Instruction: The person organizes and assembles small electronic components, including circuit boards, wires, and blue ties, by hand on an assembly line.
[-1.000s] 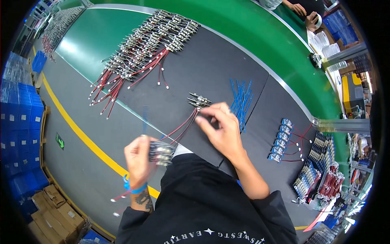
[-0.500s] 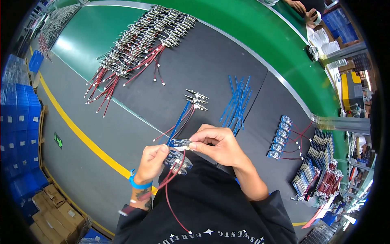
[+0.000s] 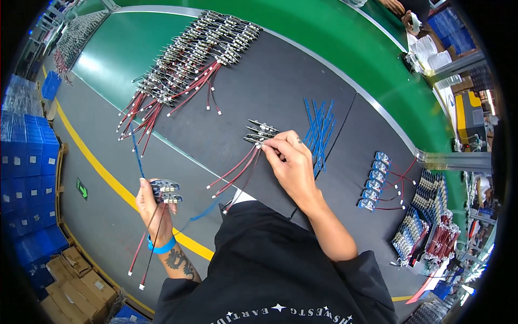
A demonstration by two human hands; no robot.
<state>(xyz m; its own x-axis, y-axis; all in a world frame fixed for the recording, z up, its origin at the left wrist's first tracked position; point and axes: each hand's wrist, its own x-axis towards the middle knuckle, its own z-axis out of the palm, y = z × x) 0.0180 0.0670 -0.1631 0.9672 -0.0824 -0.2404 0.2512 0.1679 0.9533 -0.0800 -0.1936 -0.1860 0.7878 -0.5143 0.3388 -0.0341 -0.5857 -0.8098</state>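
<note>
My left hand [image 3: 147,202] is out over the floor, closed on a couple of small circuit boards [image 3: 164,190] with white connectors. Red and dark wires [image 3: 154,240] hang from these boards. A thin blue strip [image 3: 138,154] sticks up from the same hand, and a blue length [image 3: 202,213] trails to its right. At the middle of the dark tabletop, my right hand [image 3: 291,164] pinches the nearest board [image 3: 256,139] of a short row. Its fingertips partly cover that board. Red wires [image 3: 234,175] run from the row toward the table's near edge.
A large batch of wired boards [image 3: 199,54] lies at the back left. Loose blue strips [image 3: 320,129] are beyond my right hand. A column of blue boards [image 3: 373,183] and stacked boards [image 3: 426,221] sit at right. Blue bins [image 3: 27,162] and cardboard [image 3: 81,275] stand on the left floor.
My hands have parted. The left moved left and down with the boards and blue strip; the right moved up to the short row on the table.
</note>
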